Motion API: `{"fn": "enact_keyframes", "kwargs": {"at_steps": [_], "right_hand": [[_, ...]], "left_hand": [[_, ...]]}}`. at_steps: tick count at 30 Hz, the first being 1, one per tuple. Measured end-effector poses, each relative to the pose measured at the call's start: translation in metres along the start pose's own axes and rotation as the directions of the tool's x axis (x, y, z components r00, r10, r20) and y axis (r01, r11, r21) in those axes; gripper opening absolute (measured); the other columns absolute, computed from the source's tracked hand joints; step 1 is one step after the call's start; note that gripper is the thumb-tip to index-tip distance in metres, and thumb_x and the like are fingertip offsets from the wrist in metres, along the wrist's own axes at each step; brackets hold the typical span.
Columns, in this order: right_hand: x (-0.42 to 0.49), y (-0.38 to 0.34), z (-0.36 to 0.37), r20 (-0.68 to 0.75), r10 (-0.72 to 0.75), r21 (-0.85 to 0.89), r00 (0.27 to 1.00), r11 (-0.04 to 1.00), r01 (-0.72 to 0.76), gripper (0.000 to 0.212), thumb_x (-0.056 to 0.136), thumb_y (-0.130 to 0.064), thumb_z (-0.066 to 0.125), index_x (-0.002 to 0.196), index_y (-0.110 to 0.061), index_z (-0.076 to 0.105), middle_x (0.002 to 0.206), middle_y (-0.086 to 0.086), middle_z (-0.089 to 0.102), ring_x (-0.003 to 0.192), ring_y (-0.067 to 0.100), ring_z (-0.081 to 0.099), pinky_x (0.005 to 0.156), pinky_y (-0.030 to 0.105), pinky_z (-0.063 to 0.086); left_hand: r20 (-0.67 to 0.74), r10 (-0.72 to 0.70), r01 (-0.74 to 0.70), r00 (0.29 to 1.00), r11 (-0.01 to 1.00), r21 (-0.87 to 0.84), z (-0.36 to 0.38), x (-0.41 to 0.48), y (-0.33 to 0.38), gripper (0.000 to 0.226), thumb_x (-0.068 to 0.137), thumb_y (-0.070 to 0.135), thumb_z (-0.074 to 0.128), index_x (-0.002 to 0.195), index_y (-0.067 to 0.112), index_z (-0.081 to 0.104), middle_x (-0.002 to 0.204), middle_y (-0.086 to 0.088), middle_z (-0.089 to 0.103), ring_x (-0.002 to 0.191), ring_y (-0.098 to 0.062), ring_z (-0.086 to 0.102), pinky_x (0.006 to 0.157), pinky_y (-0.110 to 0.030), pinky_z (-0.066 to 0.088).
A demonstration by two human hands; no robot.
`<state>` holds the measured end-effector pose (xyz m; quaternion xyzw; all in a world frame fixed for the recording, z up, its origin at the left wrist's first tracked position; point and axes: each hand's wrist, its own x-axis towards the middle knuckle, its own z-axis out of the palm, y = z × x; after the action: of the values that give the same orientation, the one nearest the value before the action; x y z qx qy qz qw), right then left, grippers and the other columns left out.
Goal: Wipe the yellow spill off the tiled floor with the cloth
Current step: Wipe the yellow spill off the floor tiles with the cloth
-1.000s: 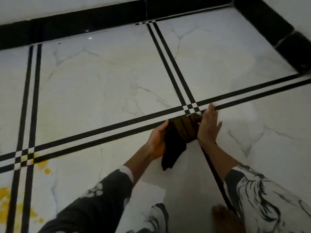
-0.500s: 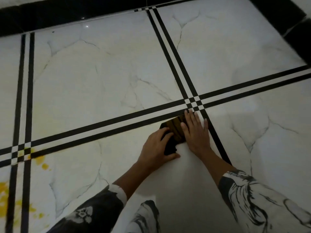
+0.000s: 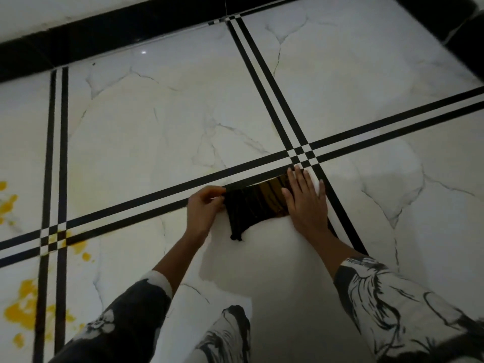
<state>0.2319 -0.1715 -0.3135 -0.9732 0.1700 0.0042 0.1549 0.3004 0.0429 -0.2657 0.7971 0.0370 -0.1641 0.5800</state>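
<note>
A dark brown and black striped cloth lies spread flat on the white marble-look tiled floor, just below the crossing of black inlay lines. My left hand pinches the cloth's left edge with curled fingers. My right hand rests flat, fingers together, on the cloth's right end. The yellow spill lies far to the left, with more splashes around the left line crossing and the left edge. Neither hand nor cloth touches the spill.
A black skirting band runs along the far wall and the right corner. Double black inlay lines cross the floor. My patterned sleeves and knee fill the bottom of the view.
The cloth, bunched between both hands a second ago, now lies spread out wider on the floor. My left hand has slid left along it, pulling its edge; my right hand stays pressed on the right end.
</note>
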Motion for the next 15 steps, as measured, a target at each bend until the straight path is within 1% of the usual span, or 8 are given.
{"fn": "enact_keyframes", "kwargs": {"at_steps": [3,5,7,8,10,11,13,15], "right_hand": [[-0.002,0.001,0.001,-0.019,0.0,0.013,1.0,1.0,0.0,0.081,0.083,-0.06,-0.017,0.147,-0.02,0.01,0.157,0.002,0.012,0.143,0.014,0.002,0.114,0.043,-0.004],[-0.001,0.0,0.001,-0.025,-0.001,0.012,1.0,1.0,0.002,0.08,0.084,-0.06,-0.015,0.147,-0.019,0.011,0.156,0.002,0.012,0.143,0.015,0.004,0.114,0.043,-0.003],[0.0,0.0,-0.002,-0.018,-0.003,0.066,1.0,0.998,0.004,0.078,0.085,-0.061,-0.009,0.147,-0.019,0.013,0.156,0.001,0.012,0.143,0.014,0.005,0.114,0.042,-0.004],[0.001,0.0,-0.004,-0.015,0.008,0.132,1.0,0.991,-0.006,0.075,0.086,-0.058,-0.005,0.147,-0.019,0.014,0.156,0.0,0.014,0.144,0.013,0.006,0.115,0.041,-0.004],[0.001,0.0,-0.009,-0.04,0.043,0.242,0.998,0.97,-0.032,0.071,0.087,-0.052,0.0,0.147,-0.018,0.017,0.155,0.0,0.019,0.142,0.01,0.006,0.116,0.039,-0.002],[0.001,0.0,-0.012,-0.064,0.062,0.251,0.996,0.967,-0.044,0.07,0.087,-0.051,0.0,0.146,-0.018,0.018,0.155,0.0,0.02,0.142,0.01,0.006,0.116,0.038,-0.002],[0.0,0.001,-0.016,-0.06,0.087,0.206,0.994,0.976,-0.073,0.072,0.086,-0.051,-0.004,0.147,-0.02,0.017,0.156,0.0,0.018,0.143,0.012,0.006,0.114,0.036,-0.004],[-0.001,0.001,-0.014,-0.015,0.094,0.127,0.995,0.988,-0.091,0.076,0.084,-0.056,-0.009,0.147,-0.02,0.013,0.157,0.001,0.013,0.145,0.016,0.007,0.114,0.039,-0.003]], "left_hand": [[-0.395,-0.146,0.149,0.907,0.989,-0.024,-0.009,0.004,-0.001,0.025,0.089,-0.002,0.048,0.102,0.011,0.066,0.105,-0.009,0.065,0.094,-0.02,0.06,0.08,-0.025,0.049],[-0.37,0.091,-0.029,0.925,0.985,0.17,0.0,0.002,0.011,0.027,0.089,0.001,0.048,0.105,0.012,0.065,0.11,-0.005,0.065,0.098,-0.012,0.059,0.087,-0.025,0.048],[0.056,0.406,-0.397,0.912,0.84,0.371,0.023,0.002,0.024,0.031,0.09,0.002,0.048,0.114,0.014,0.063,0.122,-0.003,0.062,0.112,-0.01,0.054,0.102,-0.028,0.041],[0.381,0.469,-0.602,0.797,0.665,0.442,0.037,0.004,0.026,0.036,0.091,0.005,0.047,0.124,0.014,0.058,0.133,-0.003,0.056,0.125,-0.013,0.046,0.111,-0.029,0.029],[0.813,0.31,-0.867,0.494,0.253,0.43,0.059,0.016,0.023,0.048,0.098,0.021,0.039,0.145,0.019,0.03,0.153,-0.002,0.028,0.143,-0.015,0.017,0.116,-0.03,0.001],[0.87,0.206,-0.894,0.448,0.13,0.429,0.063,0.024,0.02,0.052,0.1,0.034,0.031,0.148,0.022,0.015,0.157,-0.001,0.014,0.144,-0.013,0.004,0.115,-0.031,-0.007],[0.802,0.176,-0.82,0.571,0.072,0.568,0.056,0.033,0.005,0.057,0.098,0.049,0.017,0.147,0.027,-0.003,0.158,0.001,0.001,0.141,-0.007,-0.011,0.114,-0.032,-0.012],[0.597,0.213,-0.632,0.773,0.183,0.753,0.044,0.017,-0.016,0.059,0.095,0.053,0.011,0.145,0.026,-0.008,0.157,0.002,-0.005,0.139,-0.006,-0.014,0.115,-0.032,-0.011]]}}
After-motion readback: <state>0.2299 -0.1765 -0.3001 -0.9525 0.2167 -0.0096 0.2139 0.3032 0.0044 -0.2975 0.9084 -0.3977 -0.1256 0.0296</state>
